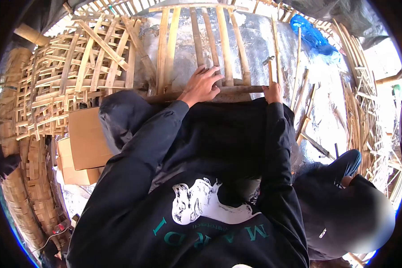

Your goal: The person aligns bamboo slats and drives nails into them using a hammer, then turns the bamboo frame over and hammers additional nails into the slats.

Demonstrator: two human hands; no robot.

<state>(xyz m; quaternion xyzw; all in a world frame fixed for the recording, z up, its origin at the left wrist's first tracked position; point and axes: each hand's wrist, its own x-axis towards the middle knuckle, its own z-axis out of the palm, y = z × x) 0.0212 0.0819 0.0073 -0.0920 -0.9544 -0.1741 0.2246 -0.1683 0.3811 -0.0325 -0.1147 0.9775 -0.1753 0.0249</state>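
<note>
My left hand (pixel 202 85) lies over the near ends of the bamboo slats (pixel 225 49), its fingers bent a little and spread apart beside the bamboo crosspiece (pixel 241 90). My right hand (pixel 273 93) is closed around the handle of a hammer (pixel 272 71), whose head points away from me, to the right of the slats. Several slats run lengthwise from the crosspiece near my lap to another bar (pixel 198 7) at the far end, making a ladder-like frame. My left fingers hide part of the slat ends.
Woven bamboo panels (pixel 76 62) are stacked at left, near cardboard boxes (pixel 88 138). A blue plastic sheet (pixel 310 35) lies at the far right, with loose bamboo sticks (pixel 303 89) nearer. Another person (pixel 339 205) sits close on my right. Bundled bamboo strips (pixel 359 98) line the right side.
</note>
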